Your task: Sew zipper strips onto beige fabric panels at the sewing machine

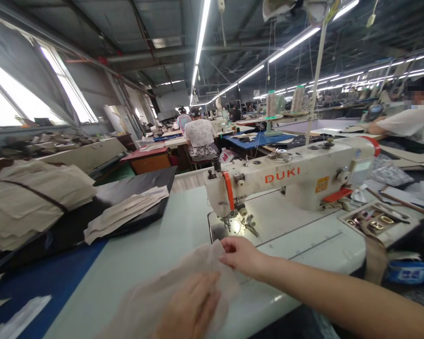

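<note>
A thin, pale beige piece of cloth (155,287) spreads over the front of the pale green sewing table, its lower part blurred. My right hand (238,256) pinches its upper corner between thumb and fingers, just in front of the needle area. Lower down, my left hand (194,301) is on the same cloth with fingers bent and close together; motion blurs it. The white sewing machine (257,176) stands beyond both hands. Its presser foot (228,223) is apart from the cloth.
Beige cut pieces (127,212) lie on a black sheet at left, beside a tied stack (31,202). A tray of metal fittings (378,219) sits at right. Past the machine, a person in a white top (413,122) sits at right and another person (199,134) further back.
</note>
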Tool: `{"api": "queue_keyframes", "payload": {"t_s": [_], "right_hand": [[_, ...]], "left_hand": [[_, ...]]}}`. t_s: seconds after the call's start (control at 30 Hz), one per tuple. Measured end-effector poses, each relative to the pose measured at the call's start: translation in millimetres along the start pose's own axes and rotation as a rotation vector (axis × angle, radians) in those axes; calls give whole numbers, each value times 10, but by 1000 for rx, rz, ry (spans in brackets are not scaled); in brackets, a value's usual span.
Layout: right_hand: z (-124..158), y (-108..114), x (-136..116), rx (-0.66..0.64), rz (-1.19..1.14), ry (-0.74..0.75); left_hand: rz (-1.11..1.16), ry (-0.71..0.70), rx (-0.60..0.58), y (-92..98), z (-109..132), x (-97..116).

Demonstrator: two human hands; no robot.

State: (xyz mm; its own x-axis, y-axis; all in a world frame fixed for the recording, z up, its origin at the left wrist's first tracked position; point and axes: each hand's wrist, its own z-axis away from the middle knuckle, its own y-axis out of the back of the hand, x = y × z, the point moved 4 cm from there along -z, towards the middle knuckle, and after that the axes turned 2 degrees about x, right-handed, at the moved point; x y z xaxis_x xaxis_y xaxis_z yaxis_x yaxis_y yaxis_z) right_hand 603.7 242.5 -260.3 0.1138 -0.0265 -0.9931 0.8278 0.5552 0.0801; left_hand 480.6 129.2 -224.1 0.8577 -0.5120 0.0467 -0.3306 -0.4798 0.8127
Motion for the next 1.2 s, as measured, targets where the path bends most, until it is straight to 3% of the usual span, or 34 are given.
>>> {"api": "queue_keyframes", "payload": {"t_s": [0.1,0.23,0.33,0.5,0.67,0.8,0.9,1.0,1.07,1.13,1.2], "right_hand": [[-26,103,-15,93,195,59],[-28,193,-76,152,419,147],[-10,274,-134,162,561,214],[157,309,-213,116,728,380],[455,35,-162,-99,1031,709],[558,-11,-89,-79,1091,727],[620,45,-47,-44,1071,758],[664,122,4,-2,1081,872],[676,179,35,29,1068,946],[677,229,70,43,1038,977],[668,269,119,51,987,960]], "left_hand": [[-37,181,-191,-194,3,-242],[5,229,-549,-400,-74,-304],[46,261,-655,-386,-154,-311],[73,251,-673,-307,-244,-370],[71,259,-714,-342,-281,-431],[73,252,-692,-361,-286,-448],[14,206,-595,-265,-240,-362],[-55,77,-468,-80,-107,-269],[-91,41,-392,109,53,-335],[-145,178,-329,388,272,-590],[-226,483,-272,767,556,-1011]]}}
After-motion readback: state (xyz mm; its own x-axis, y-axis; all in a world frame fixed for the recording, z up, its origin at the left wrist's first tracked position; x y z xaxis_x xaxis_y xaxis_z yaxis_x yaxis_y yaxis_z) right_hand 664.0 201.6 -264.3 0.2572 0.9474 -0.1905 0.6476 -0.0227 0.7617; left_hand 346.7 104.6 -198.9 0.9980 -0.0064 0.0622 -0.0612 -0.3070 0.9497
